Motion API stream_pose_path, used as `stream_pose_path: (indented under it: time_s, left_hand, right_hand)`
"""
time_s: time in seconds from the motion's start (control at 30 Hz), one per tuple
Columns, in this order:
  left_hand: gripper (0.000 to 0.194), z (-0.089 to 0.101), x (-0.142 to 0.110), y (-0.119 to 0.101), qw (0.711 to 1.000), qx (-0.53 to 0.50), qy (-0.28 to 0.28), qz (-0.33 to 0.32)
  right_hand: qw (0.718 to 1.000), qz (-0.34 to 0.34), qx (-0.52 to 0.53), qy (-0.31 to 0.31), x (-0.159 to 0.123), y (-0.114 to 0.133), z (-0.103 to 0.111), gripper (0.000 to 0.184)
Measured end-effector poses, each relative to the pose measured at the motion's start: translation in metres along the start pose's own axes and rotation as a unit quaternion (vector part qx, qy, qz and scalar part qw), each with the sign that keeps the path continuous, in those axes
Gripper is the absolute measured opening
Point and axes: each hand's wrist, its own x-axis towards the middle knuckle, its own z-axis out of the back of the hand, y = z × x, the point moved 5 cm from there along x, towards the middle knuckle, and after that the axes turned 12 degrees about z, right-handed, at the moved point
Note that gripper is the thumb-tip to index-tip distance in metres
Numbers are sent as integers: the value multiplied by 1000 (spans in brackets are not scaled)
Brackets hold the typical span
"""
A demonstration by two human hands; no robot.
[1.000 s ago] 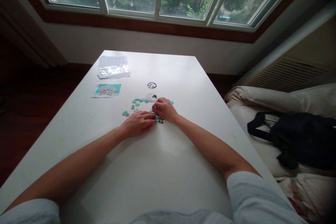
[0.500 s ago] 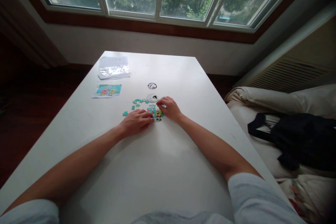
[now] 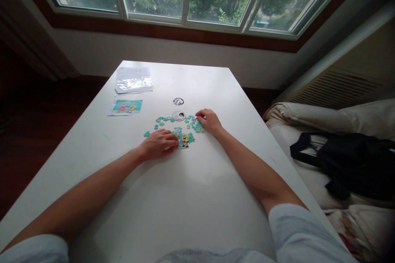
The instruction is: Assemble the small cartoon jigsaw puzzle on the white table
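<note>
A partly joined jigsaw puzzle (image 3: 184, 137) with a yellow cartoon figure lies on the white table. My left hand (image 3: 159, 143) rests at its left side, fingers together and bent against its edge, hiding that part. To the right, my right hand (image 3: 210, 121) is over a cluster of loose turquoise puzzle pieces (image 3: 195, 124). Its thumb and fingertips are drawn together; whatever may be between them is too small to make out. More loose pieces (image 3: 163, 119) form a rough row beyond my left hand, and one piece (image 3: 147, 134) lies apart at the left.
A small picture sheet (image 3: 126, 107) with cartoon figures lies at the left, below a clear plastic bag (image 3: 134, 80). Two round items, a ring-shaped disc (image 3: 178, 115) and a dark-rimmed disc (image 3: 178, 101), lie beyond the puzzle. A sofa with a black bag (image 3: 354, 164) stands at the right.
My right hand has moved right and slightly away, off the joined puzzle to the loose pieces, uncovering the puzzle's right side. My left hand stays at the left edge, shifted slightly left.
</note>
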Motion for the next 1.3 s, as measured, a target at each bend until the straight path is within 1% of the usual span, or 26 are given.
stream_pose_path:
  time_s: [0.13, 0.23, 0.43, 0.63, 0.9, 0.97, 1.07, 1.13, 1.3]
  left_hand:
    - [23, -1, 0, 0, 1000, 0, 6, 0]
    - [24, -2, 0, 1, 1000, -2, 5, 3]
    - [24, -1, 1, 1, 1000, -5, 1, 7]
    - [23, -3, 0, 7, 1000, -10, -10, 22]
    - [23, -4, 1, 10, 999, -4, -11, 31]
    - [23, -2, 1, 10, 999, -2, -15, 33]
    - [24, -1, 1, 10, 999, -1, -17, 35]
    - [23, -1, 1, 11, 999, 0, -17, 38]
    - [23, -2, 1, 13, 999, 3, -18, 44]
  right_hand:
    - [1000, -5, 0, 13, -1, -6, 0, 17]
    - [999, 13, 5, 30, -1, -1, -3, 20]
    - [997, 49, -1, 62, 0, 11, -7, 15]
    - [994, 66, 19, 81, 1, 13, -4, 20]
    - [993, 72, 29, 91, 1, 12, -2, 18]
    - [994, 63, 24, 82, 0, 8, -2, 18]
    - [997, 28, 7, 65, 0, 0, 1, 18]
    - [998, 10, -8, 65, 0, -4, 3, 17]
    - [996, 9, -28, 81, 0, -4, 4, 12]
